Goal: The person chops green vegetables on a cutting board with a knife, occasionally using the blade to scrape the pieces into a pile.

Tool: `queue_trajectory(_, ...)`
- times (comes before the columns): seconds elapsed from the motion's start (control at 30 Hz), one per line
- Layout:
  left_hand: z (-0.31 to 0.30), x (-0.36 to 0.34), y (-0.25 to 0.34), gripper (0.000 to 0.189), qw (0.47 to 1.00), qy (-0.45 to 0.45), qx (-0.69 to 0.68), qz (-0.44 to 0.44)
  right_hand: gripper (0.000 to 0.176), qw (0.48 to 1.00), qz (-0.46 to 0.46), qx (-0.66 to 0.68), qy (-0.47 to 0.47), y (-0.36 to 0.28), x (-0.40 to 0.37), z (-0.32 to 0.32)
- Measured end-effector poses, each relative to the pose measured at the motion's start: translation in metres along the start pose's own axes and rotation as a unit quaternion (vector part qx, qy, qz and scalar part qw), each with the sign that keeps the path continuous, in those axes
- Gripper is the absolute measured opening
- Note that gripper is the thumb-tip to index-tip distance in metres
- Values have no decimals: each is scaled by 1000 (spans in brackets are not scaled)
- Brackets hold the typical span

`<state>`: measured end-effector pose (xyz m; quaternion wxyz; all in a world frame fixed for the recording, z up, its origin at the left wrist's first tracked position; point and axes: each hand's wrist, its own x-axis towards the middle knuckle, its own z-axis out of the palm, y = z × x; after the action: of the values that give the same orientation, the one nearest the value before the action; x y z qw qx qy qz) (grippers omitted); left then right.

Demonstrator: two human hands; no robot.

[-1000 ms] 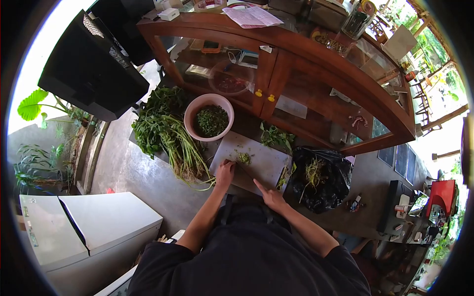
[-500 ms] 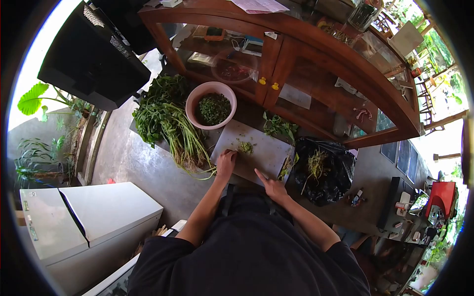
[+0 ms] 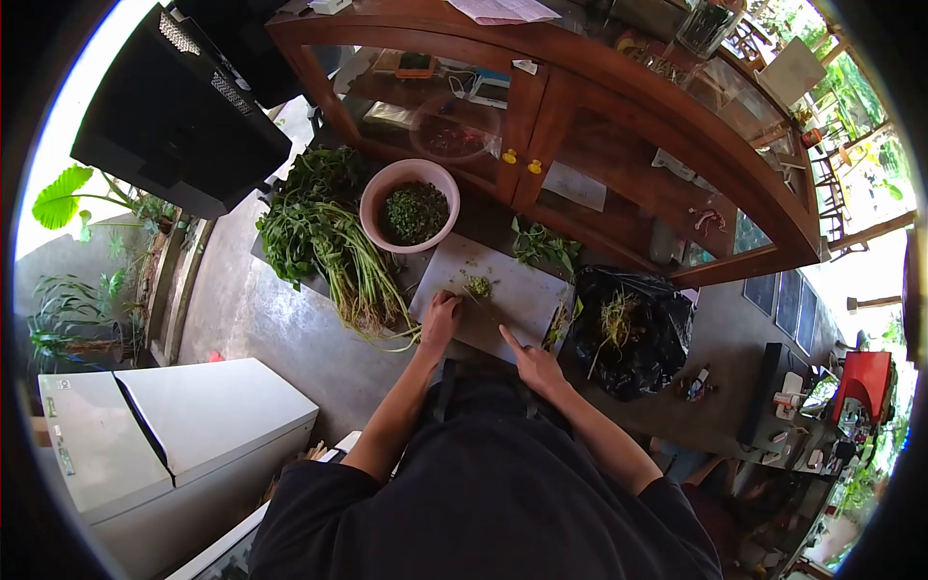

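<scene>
On the white cutting board (image 3: pixel 530 295) lies a small heap of chopped greens (image 3: pixel 478 286). My left hand (image 3: pixel 443 321) rests at the board's left side, fingers curled and closed beside the heap; what they hold is hidden. A knife (image 3: pixel 490 312) is in my right hand (image 3: pixel 537 366), its thin blade reaching toward the heap and my index finger stretched along it. Behind the board stands a pink bowl (image 3: pixel 370 220) of finely chopped greens (image 3: pixel 414 213). Left of it lies a big bundle of leafy greens (image 3: pixel 324 217) with roots.
Loose leafy sprigs (image 3: pixel 543 244) lie at the board's back right. To the right, a black plastic bag (image 3: pixel 667 333) holds root trimmings (image 3: pixel 616 321). A wooden glass-door cabinet (image 3: pixel 530 126) rises directly behind. A white fridge (image 3: pixel 217 411) stands at left.
The knife blade now shows more clearly near the chopped heap. Both hands stay in nearly the same places; the whole view has shifted slightly.
</scene>
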<state>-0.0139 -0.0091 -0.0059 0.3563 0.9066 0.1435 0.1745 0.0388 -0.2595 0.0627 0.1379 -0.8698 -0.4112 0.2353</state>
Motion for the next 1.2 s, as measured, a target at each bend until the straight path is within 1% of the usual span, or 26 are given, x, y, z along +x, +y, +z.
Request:
queue_trajectory(0.1,-4,2,2,20,1000,-3,9,-9,80,1000,17,15,-19,-7,-3,-10)
queue_trajectory(0.17,-4,1,0,20,1000,-9,10,-15,81,1000,-6,-5,-11,-8,-5,-11)
queue_trajectory(0.3,-2,1,1,20,999,2,-5,-32,82,1000,-20,-17,-2,-13,-7,-21)
queue_trajectory(0.37,-2,1,4,20,999,0,-6,-49,81,999,0,-4,-40,-17,-7,-28)
queue_trajectory(0.57,-2,1,5,19,999,11,9,-43,81,1000,-14,-24,-8,-17,-7,-19)
queue_trajectory(0.6,-1,1,6,19,999,11,8,-45,81,1000,-14,-24,-9,-19,-6,-19)
queue_trajectory(0.67,-2,2,5,22,999,24,24,-15,81,999,23,-20,-44,-22,-3,-19)
queue_trajectory(0.8,4,0,3,19,999,35,6,-33,83,999,13,32,-35,-12,16,11)
queue_trajectory(0.9,2,-1,3,17,999,50,14,-19,84,998,12,47,-46,-9,28,22)
queue_trajectory(0.97,4,0,-1,18,998,18,-20,-50,83,998,-7,52,-42,-2,29,25)
queue_trajectory(1.07,2,1,0,17,999,19,-8,-49,83,998,-19,48,-43,5,22,26)
queue_trajectory(1.2,4,-1,-2,16,998,15,-18,-66,83,999,-29,34,-30,4,8,11)
